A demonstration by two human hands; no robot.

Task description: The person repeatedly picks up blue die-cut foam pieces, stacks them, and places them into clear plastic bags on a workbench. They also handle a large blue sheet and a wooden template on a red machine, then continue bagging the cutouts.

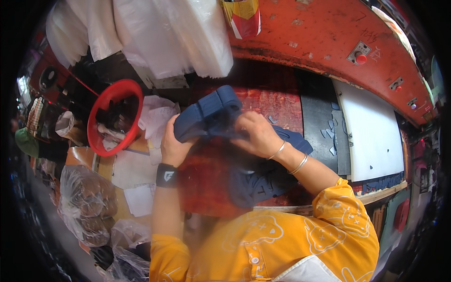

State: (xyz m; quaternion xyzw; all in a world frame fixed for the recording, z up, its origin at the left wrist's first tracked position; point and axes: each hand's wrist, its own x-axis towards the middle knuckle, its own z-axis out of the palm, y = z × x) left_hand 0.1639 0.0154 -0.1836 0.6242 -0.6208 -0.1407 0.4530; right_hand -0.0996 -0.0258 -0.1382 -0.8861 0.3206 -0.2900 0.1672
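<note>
A thick bundle of navy blue cut pieces [199,112], with grooves across it, is held up over the red work surface. My left hand [174,143] is closed around its left end, a black band on the wrist. At the bundle's right end, my right hand [256,134] has its fingers curled against the pieces, partly blurred; bangles circle that wrist. Below and to the right lie navy leftover sheets with cut-out gaps [263,185], partly covered by my right arm. Another navy piece [293,140] shows behind my right wrist.
A red machine beam [310,35] with push buttons spans the back. To the right lie a black board [324,134] with blue scraps and a white board [369,131]. At left stand a red-rimmed bin [91,127] and a filled clear bag [87,202]; plastic sheeting [159,35] hangs behind.
</note>
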